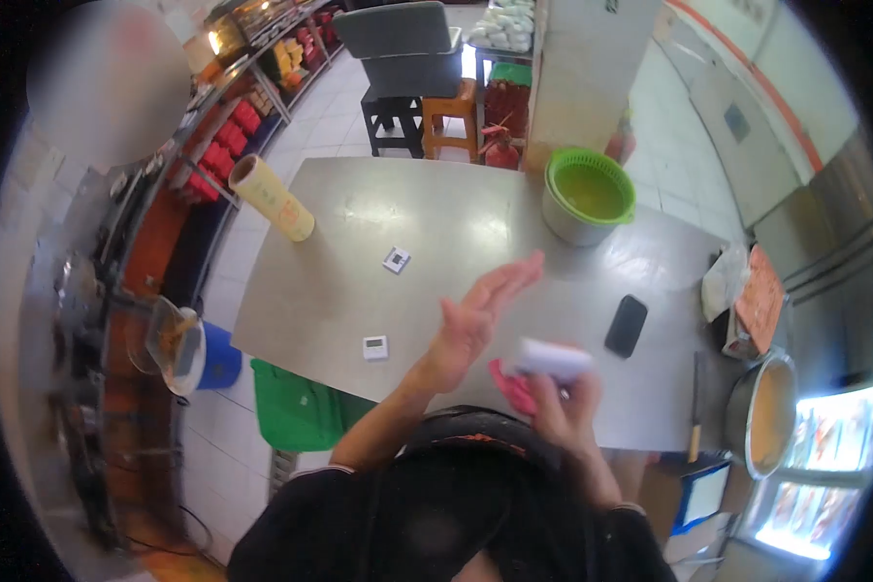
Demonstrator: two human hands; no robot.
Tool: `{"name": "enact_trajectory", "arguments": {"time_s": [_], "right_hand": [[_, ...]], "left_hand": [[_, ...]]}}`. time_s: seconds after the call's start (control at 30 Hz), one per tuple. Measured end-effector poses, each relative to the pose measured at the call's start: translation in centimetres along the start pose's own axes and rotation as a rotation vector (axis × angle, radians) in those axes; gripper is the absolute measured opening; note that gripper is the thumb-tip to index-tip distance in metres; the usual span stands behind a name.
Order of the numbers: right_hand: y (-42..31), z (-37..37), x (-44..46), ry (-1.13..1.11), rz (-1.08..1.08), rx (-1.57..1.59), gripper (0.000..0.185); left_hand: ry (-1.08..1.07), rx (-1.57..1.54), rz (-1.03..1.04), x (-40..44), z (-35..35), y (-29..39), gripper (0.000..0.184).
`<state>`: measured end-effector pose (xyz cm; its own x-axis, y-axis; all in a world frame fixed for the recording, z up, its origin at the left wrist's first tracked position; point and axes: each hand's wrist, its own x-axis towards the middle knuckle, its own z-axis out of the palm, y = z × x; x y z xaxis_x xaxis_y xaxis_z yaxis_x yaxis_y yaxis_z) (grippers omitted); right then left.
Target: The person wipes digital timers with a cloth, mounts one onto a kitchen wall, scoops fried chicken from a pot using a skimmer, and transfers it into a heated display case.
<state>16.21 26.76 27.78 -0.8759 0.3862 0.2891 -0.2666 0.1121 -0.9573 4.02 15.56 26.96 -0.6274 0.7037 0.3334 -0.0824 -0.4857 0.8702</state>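
Note:
My left hand (480,318) is raised over the steel table with its fingers stretched out and nothing in it. Just beside it, my right hand (565,407) is closed around a white cylinder-shaped thing (556,359), blurred by motion, so its exact kind is unclear. A crumpled pink piece (514,388) shows at the left side of that hand. Two small white digital timers, one farther off (396,259) and one nearer (375,347), lie to the left of my hands. To the right lies a black phone (627,325).
On the steel table (335,291) stand a yellowish film roll (274,201) and a pot with a green strainer (592,189). At right are a knife (695,407), an orange-topped box (759,299) and a metal basin (771,412). A green bin (296,407) sits below the left edge.

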Motion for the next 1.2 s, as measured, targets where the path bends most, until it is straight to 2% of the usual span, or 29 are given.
{"name": "enact_trajectory", "arguments": {"time_s": [0.03, 0.07, 0.1, 0.13, 0.17, 0.2, 0.23, 0.33, 0.4, 0.43, 0.5, 0.53, 0.63, 0.7, 0.77, 0.83, 0.87, 0.9, 0.93, 0.97, 1.0, 1.07, 1.2], "right_hand": [[0.1, 0.3, -0.4, 0.105, -0.091, 0.264, 0.017], [0.4, -0.1, 0.8, 0.073, -0.086, 0.239, 0.017], [0.7, -0.3, 2.7, -0.164, 0.169, 0.096, 0.020], [1.0, -0.6, 3.7, -0.395, 0.425, -0.052, 0.023], [1.2, -0.1, 3.9, -0.402, 0.314, -0.400, 0.014], [0.2, -0.3, 4.0, -0.430, 0.292, -0.420, 0.014], [-1.5, -0.5, 3.3, -0.341, 0.193, 0.127, 0.015], [-0.3, -1.6, 4.7, -0.478, 0.383, 0.188, 0.022], [0.1, 0.1, 5.3, -0.482, 0.174, -0.249, 0.024], [-0.3, 0.7, 6.2, -0.485, 0.156, -0.257, 0.024], [-1.2, 1.3, 6.0, -0.403, 0.139, -0.469, 0.024], [-1.0, 1.0, 4.6, -0.404, 0.173, -0.470, 0.024], [0.1, 1.1, 5.4, -0.402, 0.189, -0.192, 0.023], [0.0, 1.1, 4.8, -0.383, 0.212, -0.244, 0.020], [-0.8, 1.3, 4.7, -0.362, 0.208, -0.295, 0.018], [-2.2, 1.2, 4.1, -0.153, -0.039, -0.418, 0.014], [-2.3, 1.0, 4.3, -0.149, -0.042, -0.424, 0.014], [-2.3, 0.7, 4.5, -0.181, -0.156, -0.614, 0.014], [-2.4, 0.4, 4.4, -0.204, -0.265, -0.804, 0.014], [-2.5, 0.2, 4.2, -0.184, -0.255, -0.811, 0.014], [-2.7, 0.0, 4.2, -0.195, -0.124, -0.692, 0.013], [-3.0, -0.4, 4.9, -0.243, 0.109, -0.451, 0.011], [-0.9, -0.4, 5.0, -0.192, 0.126, -0.322, 0.014]], "left_hand": [[0.021, -0.204, 0.044, 0.7, -0.3, 0.1, 0.088], [0.038, -0.409, 0.083, 1.1, -0.7, 0.0, 0.091], [0.044, -0.579, 0.002, 1.3, -0.7, 0.5, 0.095], [0.063, -0.603, 0.025, 0.9, -0.6, 0.5, 0.095], [-0.041, -0.650, -0.020, 0.7, -0.7, 0.5, 0.096], [-0.151, -0.677, -0.051, 1.2, -1.2, 0.8, 0.098], [-0.137, -0.669, -0.011, 1.7, -1.7, 1.1, 0.098], [-0.040, -0.658, -0.012, 0.5, -1.8, 1.1, 0.100], [-0.102, -0.716, -0.029, 0.9, -2.0, 1.3, 0.099], [-0.024, -0.705, -0.025, 0.7, -2.0, 1.6, 0.097], [0.012, -0.647, 0.004, 1.0, -2.4, 2.0, 0.096], [0.043, -0.590, 0.004, 0.3, -2.1, 2.0, 0.095], [0.012, -0.539, 0.047, 0.7, -2.3, 1.9, 0.093], [-0.010, -0.558, 0.044, 0.0, -1.9, 1.3, 0.092], [0.045, -0.348, 0.011, 0.1, -2.2, 1.3, 0.089], [0.086, -0.342, 0.010, -0.1, -2.9, 0.3, 0.086], [0.137, -0.340, 0.008, -0.3, -3.2, -0.3, 0.084], [0.130, -0.347, 0.005, -0.7, -3.5, -0.8, 0.084], [0.111, -0.330, 0.033, -1.0, -3.8, -1.2, 0.075], [0.088, -0.312, 0.058, -1.4, -4.0, -1.5, 0.067], [0.070, -0.317, 0.051, -1.8, -3.7, -1.0, 0.067], [0.010, -0.016, -0.022, -2.4, -2.8, 0.1, 0.053], [0.154, -0.040, -0.074, -3.1, -2.5, 0.1, 0.044]]}}
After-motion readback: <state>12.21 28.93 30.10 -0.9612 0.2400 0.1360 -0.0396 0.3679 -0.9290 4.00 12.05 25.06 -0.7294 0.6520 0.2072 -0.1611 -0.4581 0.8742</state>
